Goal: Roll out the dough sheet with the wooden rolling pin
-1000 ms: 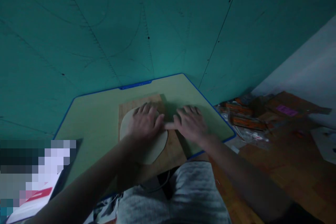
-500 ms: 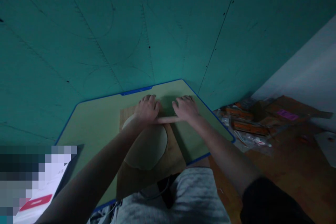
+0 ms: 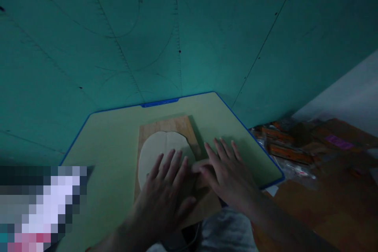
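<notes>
A flat, pale round sheet of dough (image 3: pixel 162 147) lies on a wooden board (image 3: pixel 178 123). Across it, near the board's front half, runs a wooden rolling pin (image 3: pixel 201 164), visible only between my two hands. My left hand (image 3: pixel 165 191) is over the near part of the dough with its fingers stretched forward and spread, palm down on the pin's left part. On the pin's right end rests my right hand (image 3: pixel 228 169), fingers also straight and apart. Both hands hide most of the pin and the dough's near edge.
The board sits on a pale tabletop with a blue rim (image 3: pixel 115 138), set against a green wall (image 3: pixel 206 47). Plastic-wrapped packages (image 3: pixel 291 153) and a cardboard box (image 3: pixel 339 134) lie on the floor at right. My lap is close below the board.
Both hands have come from the board's far end toward my body, along with the rolling pin. Their fingers have straightened, and the far part of the dough is now uncovered. The view has shifted slightly.
</notes>
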The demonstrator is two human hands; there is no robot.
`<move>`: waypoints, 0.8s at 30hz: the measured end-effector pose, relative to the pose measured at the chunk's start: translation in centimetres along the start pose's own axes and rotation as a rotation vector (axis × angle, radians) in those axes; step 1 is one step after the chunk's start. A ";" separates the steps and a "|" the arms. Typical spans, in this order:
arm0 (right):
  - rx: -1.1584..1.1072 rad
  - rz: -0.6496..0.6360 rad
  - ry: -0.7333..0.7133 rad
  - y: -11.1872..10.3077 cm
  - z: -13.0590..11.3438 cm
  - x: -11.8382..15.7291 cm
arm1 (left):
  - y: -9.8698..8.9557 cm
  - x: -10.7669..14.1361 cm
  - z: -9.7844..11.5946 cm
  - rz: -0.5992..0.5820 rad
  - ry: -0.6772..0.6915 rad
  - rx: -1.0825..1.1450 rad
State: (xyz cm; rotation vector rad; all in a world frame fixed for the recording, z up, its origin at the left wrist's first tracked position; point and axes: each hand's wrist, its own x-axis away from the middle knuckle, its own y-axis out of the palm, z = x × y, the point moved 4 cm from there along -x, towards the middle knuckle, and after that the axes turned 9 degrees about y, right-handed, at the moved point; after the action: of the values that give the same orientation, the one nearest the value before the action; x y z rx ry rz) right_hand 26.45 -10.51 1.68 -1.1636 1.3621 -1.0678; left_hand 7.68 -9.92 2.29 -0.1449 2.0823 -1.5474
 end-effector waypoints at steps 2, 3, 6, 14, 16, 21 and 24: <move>0.010 -0.016 0.006 0.3 -0.2 -2.6 | 0.5 -0.8 -1.2 -0.029 -0.039 0.003; 0.010 -0.019 0.008 0.5 -0.4 -4.1 | 0.9 -1.3 -2.1 -0.042 -0.081 0.006; -0.022 -0.027 0.035 1.1 -1.0 -9.0 | 2.2 -2.7 -5.7 -0.079 -0.245 0.018; -0.073 0.061 0.048 1.2 -3.6 -18.7 | 2.7 -4.1 -12.8 -0.015 -0.472 0.046; -0.074 0.058 0.045 1.2 -3.5 -18.1 | 2.2 -3.4 -11.6 0.007 -0.439 0.060; -0.066 0.047 -0.028 1.4 -1.0 -10.9 | 1.1 -1.3 -4.1 -0.051 -0.195 0.070; -0.035 0.057 -0.077 1.4 0.4 -7.2 | 0.1 -0.5 -0.5 -0.065 -0.060 0.046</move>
State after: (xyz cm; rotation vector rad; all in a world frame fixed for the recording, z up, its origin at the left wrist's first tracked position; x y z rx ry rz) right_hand 26.95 -3.21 1.25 -1.1728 1.3511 -0.9523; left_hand 7.90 -9.28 2.46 -0.2414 2.0125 -1.6075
